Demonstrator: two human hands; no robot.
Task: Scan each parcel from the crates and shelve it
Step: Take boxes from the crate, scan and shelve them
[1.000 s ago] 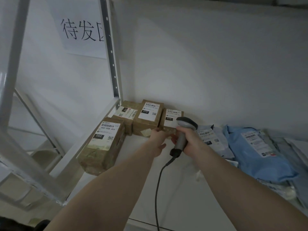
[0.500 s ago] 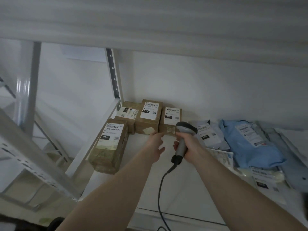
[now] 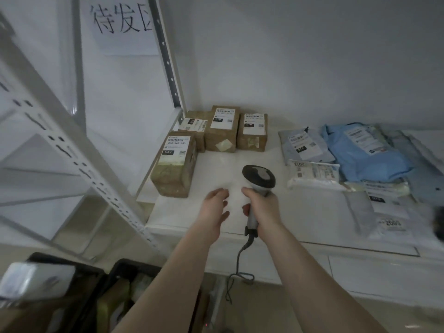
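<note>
Several brown cardboard parcels with white labels stand at the back left of the white shelf [image 3: 300, 212]: the rightmost small box [image 3: 252, 134], a taller one [image 3: 222, 131] beside it, and a larger box [image 3: 175, 164] nearer the front. My right hand [image 3: 263, 207] grips the handle of a grey barcode scanner [image 3: 258, 176], its head pointing toward the boxes. My left hand [image 3: 215, 207] hovers empty over the shelf with relaxed fingers, apart from every parcel. Black crates [image 3: 101, 292] holding parcels sit on the floor at the lower left.
Soft mailer bags lie on the shelf's right side: a grey one [image 3: 304, 146], a blue one [image 3: 365, 152], white ones [image 3: 314, 175] in front. A slotted white rack upright [image 3: 79, 164] crosses the left. The scanner cable [image 3: 240, 265] hangs over the shelf's front edge.
My left hand has let go of the rightmost small box and drawn back toward the shelf front. The right hand with the scanner has pulled back too. The view now looks lower, showing the crates.
</note>
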